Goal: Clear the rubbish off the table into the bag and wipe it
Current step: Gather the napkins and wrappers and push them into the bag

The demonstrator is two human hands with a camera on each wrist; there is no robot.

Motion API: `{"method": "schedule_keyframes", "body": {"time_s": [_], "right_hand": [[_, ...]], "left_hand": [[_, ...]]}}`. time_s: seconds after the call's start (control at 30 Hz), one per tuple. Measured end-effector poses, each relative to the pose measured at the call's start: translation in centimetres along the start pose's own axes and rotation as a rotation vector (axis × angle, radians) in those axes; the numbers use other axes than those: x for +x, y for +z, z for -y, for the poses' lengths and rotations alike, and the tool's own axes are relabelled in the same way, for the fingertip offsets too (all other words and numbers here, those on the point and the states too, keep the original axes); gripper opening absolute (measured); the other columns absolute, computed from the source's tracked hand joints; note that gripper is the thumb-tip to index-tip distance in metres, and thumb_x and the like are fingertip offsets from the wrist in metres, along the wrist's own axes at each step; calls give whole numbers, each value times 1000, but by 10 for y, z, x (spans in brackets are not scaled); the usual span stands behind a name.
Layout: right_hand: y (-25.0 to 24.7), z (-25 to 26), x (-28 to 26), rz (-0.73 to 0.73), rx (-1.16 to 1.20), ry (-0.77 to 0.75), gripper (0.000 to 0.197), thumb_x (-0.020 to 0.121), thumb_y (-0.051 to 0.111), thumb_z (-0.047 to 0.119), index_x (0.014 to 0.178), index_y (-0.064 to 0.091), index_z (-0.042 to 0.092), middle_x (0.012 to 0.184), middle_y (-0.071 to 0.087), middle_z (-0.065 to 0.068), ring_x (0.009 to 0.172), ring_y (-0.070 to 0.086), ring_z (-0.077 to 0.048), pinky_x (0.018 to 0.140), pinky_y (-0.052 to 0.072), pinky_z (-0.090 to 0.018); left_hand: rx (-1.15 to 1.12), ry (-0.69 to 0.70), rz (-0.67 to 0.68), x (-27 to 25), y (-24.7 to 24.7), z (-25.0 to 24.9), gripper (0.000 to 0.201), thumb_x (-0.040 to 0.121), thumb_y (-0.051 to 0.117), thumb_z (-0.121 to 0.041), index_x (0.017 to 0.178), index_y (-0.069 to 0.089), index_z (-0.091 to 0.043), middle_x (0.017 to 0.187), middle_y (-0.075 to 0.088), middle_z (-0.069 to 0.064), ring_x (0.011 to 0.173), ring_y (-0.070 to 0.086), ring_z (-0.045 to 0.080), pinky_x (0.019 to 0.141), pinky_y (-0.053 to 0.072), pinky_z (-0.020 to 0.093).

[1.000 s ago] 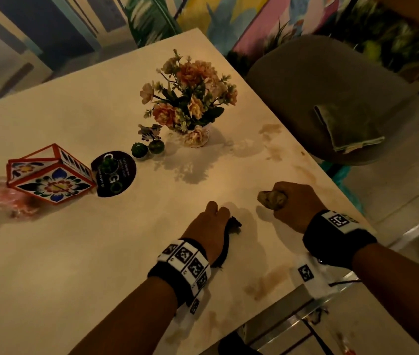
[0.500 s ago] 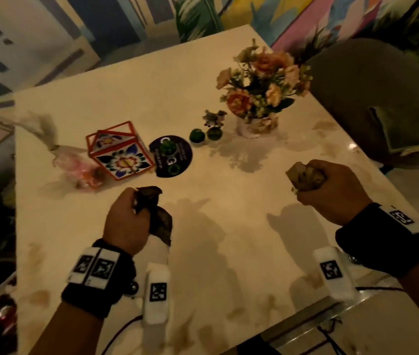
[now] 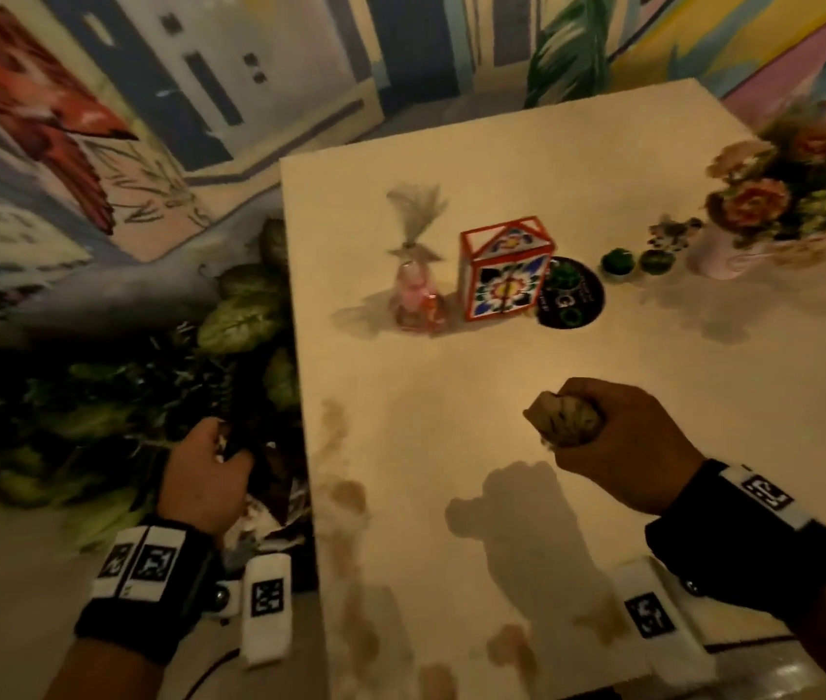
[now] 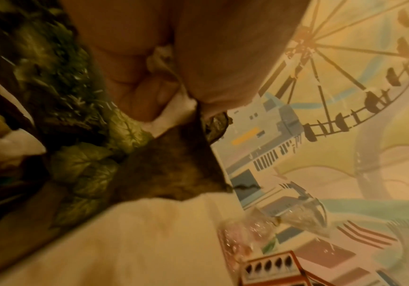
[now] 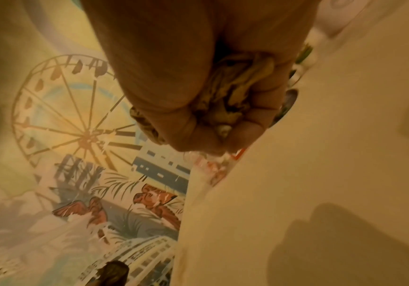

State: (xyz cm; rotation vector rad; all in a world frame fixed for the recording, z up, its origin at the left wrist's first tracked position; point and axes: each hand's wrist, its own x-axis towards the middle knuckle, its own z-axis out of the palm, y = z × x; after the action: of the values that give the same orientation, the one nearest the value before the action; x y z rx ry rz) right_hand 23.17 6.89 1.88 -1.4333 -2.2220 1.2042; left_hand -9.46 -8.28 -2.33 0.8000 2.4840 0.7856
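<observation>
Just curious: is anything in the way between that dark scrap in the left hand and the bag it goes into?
Cannot say: no bag is plainly visible. The left hand holds the dark scrap off the table's edge, above leafy plants.

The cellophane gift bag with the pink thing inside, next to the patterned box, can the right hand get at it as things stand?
Probably not yet: the table between them is bare, but the right hand is clenched round a crumpled wad, so no fingers are free for the cellophane gift bag.

The flower vase [image 3: 726, 255] is cut off at the head view's right edge — the black disc [image 3: 572, 300] lettering is too blurred to read.
</observation>
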Motion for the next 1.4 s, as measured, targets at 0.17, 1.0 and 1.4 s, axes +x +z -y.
{"method": "schedule_keyframes", "body": {"time_s": [0.17,1.0,1.4], "right_hand": [[59,38,4,98,4,-55,31,65,73,4,63,53,27,66,59,0,62,53,-15,55,40,-13],[289,174,62,417,45,-52,23,66,76,7,84,64,17,82,66,-3,76,63,-11,70,53,-28],[447,138,94,320,88,442,49,72,71,0,119,57,1,99,61,-7,90,55,-14,74,38,-20]], "left_hand": [[19,-63,-12,5,-17,54,15,86,57,-3,101,58,-1,98,59,15,90,55,29,79,43,38],[-107,-371,87,55,-58,245,26,80,59,4,105,59,-3,100,61,14,89,59,29,73,47,31],[-100,-297,348,112,-22,301,26,87,49,0,112,55,-2,100,55,11,102,57,31,85,45,32]]}}
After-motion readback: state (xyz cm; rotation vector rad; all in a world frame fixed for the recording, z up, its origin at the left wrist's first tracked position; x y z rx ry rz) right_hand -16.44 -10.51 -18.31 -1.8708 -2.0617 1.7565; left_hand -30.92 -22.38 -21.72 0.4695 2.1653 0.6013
